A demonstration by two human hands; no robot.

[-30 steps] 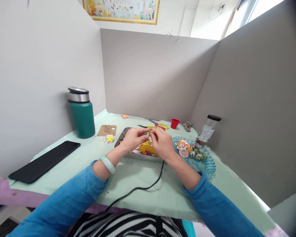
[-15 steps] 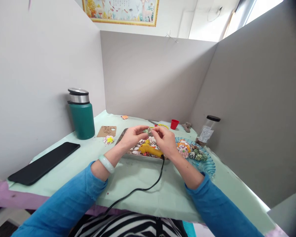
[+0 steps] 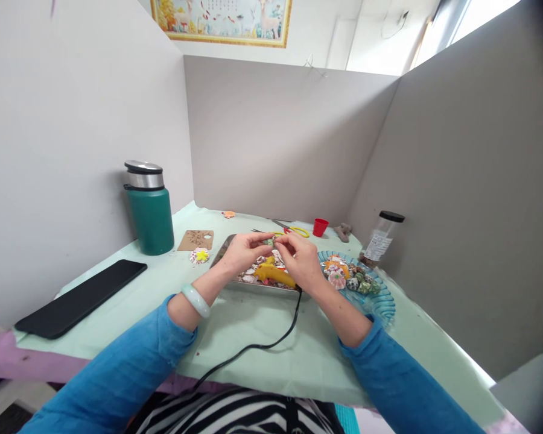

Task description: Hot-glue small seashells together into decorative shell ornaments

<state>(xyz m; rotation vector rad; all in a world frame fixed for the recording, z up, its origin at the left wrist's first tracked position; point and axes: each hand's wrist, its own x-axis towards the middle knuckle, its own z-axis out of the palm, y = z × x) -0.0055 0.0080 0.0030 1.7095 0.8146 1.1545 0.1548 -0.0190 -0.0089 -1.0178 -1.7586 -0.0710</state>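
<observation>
Left hand [image 3: 245, 252], forearm angled inward: thumb and fingers pinch a small greenish piece [image 3: 269, 242] at their tips. Tray [image 3: 248, 287] and yellow glue gun [image 3: 275, 273]: below the hands. Right hand [image 3: 299, 258], mirrored: bent fingertips beside the piece, grip indeterminable. Blue plate [image 3: 388, 306]: right of this hand.

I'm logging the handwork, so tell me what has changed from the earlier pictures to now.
Very little. Since half a second ago the left hand and right hand have dipped slightly, so dark scissor tips show again beyond them. No visible grasp or release: the small green piece remains between the hands. The yellow corded tool, metal tray, blue plate and green bottle stayed put.
</observation>
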